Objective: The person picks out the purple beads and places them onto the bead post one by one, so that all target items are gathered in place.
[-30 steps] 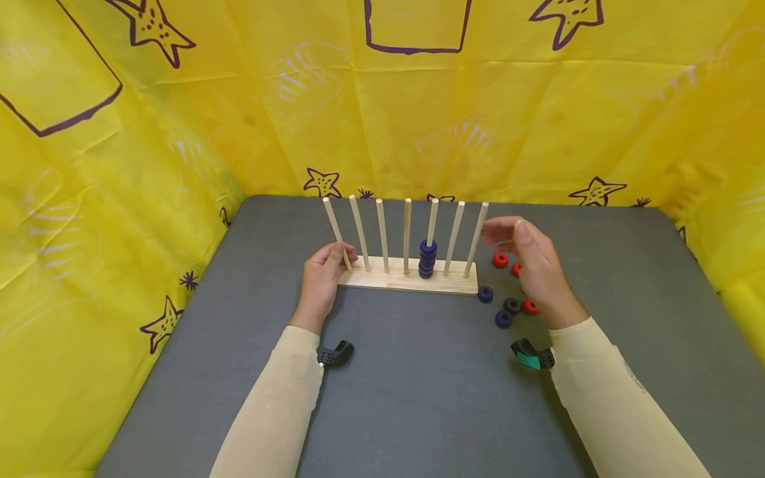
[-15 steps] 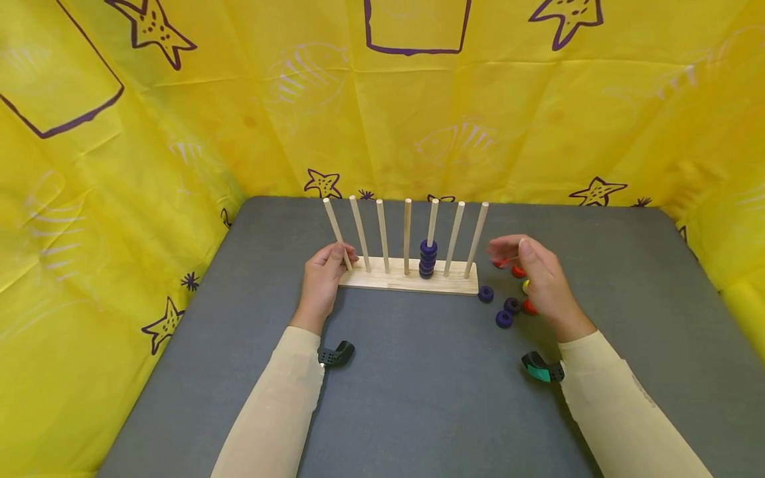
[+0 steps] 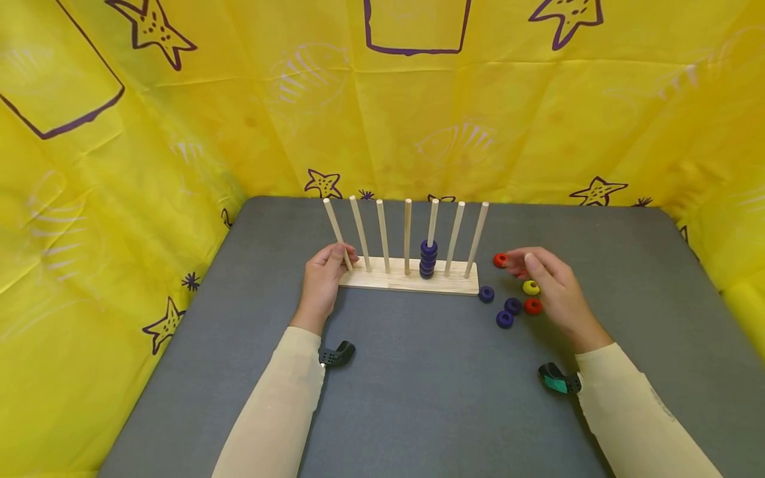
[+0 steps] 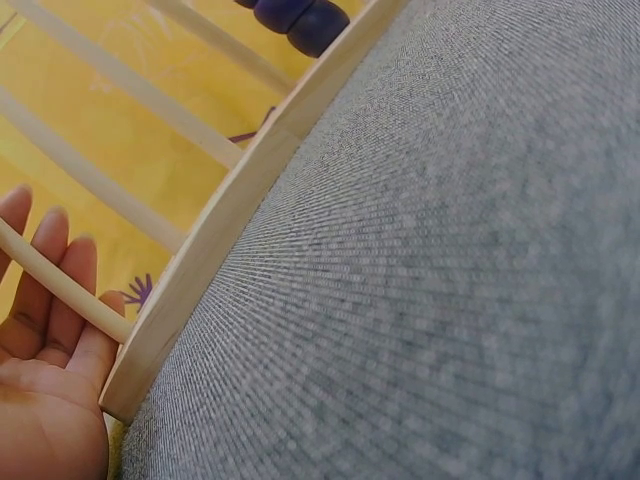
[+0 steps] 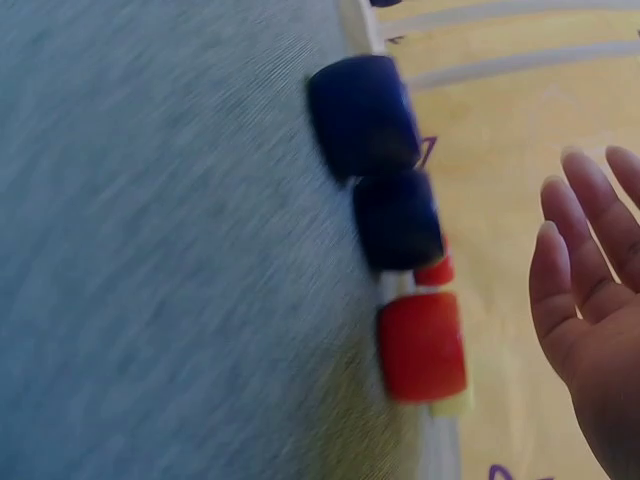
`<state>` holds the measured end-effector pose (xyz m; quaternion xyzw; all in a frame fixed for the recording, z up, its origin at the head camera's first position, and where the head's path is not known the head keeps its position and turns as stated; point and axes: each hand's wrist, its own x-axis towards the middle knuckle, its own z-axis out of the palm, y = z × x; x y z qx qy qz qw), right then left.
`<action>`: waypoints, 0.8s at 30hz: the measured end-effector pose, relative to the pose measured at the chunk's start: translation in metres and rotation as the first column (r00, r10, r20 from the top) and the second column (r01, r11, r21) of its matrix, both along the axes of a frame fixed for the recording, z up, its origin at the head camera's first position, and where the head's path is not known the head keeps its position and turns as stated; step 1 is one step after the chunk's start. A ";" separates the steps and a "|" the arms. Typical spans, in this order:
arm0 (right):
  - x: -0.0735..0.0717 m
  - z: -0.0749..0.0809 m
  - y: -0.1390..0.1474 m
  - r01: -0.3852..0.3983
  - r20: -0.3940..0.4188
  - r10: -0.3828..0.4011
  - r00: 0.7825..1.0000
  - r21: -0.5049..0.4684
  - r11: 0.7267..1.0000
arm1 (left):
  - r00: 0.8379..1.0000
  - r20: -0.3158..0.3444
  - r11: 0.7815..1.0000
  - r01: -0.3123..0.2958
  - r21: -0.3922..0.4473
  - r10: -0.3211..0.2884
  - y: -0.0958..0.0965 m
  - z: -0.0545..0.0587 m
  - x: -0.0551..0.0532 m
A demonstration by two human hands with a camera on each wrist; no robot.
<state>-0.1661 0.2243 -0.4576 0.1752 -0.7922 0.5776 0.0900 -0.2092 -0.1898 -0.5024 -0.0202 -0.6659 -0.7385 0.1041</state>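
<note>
The left hand and right hand are bare, below a long cream left sleeve and right sleeve, with a black, curved, perforated left wrist piece and right wrist piece, the latter bearing a green panel.

Both forearms stretched toward the far side. The left hand extended its fingers; the right hand hovered, loosely bent.

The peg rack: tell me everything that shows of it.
The peg rack looks like pale, unpainted wood: a long, flat base with seven round pegs in a row. It stands upright on the gray table. Dark purple rings are stacked on the fifth peg from the left; the left hand seems to touch the leftmost.
</note>
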 end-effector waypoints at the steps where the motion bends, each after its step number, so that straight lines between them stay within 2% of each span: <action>1: 0.001 -0.001 0.002 0.002 0.002 -0.002 1.000 -0.001 1.000 | 1.000 0.000 1.000 -0.001 0.000 0.001 0.000 0.000 0.000; 9: 0.008 -0.011 0.015 0.008 0.023 -0.007 1.000 -0.040 0.999 | 1.000 0.004 1.000 -0.002 -0.007 0.002 -0.001 0.000 0.001; 18: 0.015 -0.025 0.027 0.013 0.038 -0.012 0.999 -0.009 1.000 | 1.000 0.008 1.000 -0.002 -0.002 0.002 0.000 0.000 0.001; 24: 0.019 -0.033 0.029 0.045 0.035 -0.046 0.998 0.042 0.998 | 1.000 0.001 1.000 -0.002 0.001 0.002 0.000 0.001 0.001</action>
